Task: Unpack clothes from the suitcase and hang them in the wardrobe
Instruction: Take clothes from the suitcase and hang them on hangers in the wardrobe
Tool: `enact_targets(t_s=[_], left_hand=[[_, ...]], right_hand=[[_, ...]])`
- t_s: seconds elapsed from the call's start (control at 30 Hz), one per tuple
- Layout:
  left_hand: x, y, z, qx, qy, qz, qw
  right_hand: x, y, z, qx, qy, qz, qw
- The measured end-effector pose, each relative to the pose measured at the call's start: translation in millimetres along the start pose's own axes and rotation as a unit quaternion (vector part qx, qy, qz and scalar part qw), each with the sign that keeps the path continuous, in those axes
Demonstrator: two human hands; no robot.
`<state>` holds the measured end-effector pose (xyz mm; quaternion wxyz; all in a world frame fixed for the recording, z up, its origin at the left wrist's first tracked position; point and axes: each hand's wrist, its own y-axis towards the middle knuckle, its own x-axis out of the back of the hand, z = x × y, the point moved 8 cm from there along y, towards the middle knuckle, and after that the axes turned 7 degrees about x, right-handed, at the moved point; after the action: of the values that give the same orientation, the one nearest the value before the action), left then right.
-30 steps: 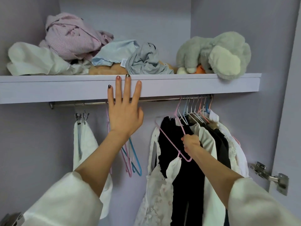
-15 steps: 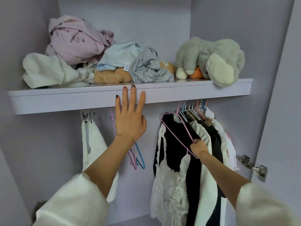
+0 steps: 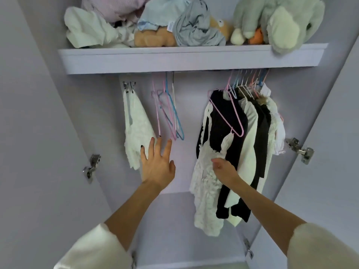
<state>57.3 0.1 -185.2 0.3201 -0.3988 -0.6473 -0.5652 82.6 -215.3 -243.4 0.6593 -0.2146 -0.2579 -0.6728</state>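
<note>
The shelf [image 3: 194, 59] holds crumpled clothes [image 3: 108, 22] and a plush elephant [image 3: 281, 22].

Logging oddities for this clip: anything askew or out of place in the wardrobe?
Yes. The white lace top hangs lopsided from the pink hanger. Crumpled clothes are heaped unfolded on the shelf.

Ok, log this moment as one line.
stage: hanging | left hand: open, fingers spread below empty hangers | right hand: at white lace top on pink hanger, grip unclear
</note>
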Motion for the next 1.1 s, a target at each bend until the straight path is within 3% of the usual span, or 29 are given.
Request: enact_targets(t_s=[0.2,0.47,0.6,0.73,0.83,0.97,1.1], left_hand=[[-15.1,-160.0,45.0,0.112,0.013,0.139,0.984],[-3.6,-393.1,131.3,0.290,0.033,0.268,0.918],[19.2,-481.1,185.7,0.382,0.042,0.254,0.888],[45.0,-554.8,258.9,0.480,0.042,0.245,0.841],[57.5,-588.5,318.7,0.528,0.033,0.226,0.818],[45.0,-623.1,397.1,0.569,0.013,0.231,0.789],[0.0,-656.7,452.0,0.588,-0.026,0.245,0.770]], right_hand=[[-83.1,-91.3,-17.8,0.034,-0.022,0.143,0.989],[-225.0,-232.1,-9.3,0.086,-0.062,0.342,0.934],[-301.0,-305.4,8.8,0.132,-0.097,0.450,0.878],[-393.7,-386.8,43.4,0.139,-0.132,0.601,0.776],[-460.9,-426.7,70.3,0.122,-0.120,0.643,0.747],[-544.1,-455.7,89.4,0.100,-0.115,0.645,0.749],[-615.6,-458.7,67.2,0.101,-0.146,0.614,0.769]])
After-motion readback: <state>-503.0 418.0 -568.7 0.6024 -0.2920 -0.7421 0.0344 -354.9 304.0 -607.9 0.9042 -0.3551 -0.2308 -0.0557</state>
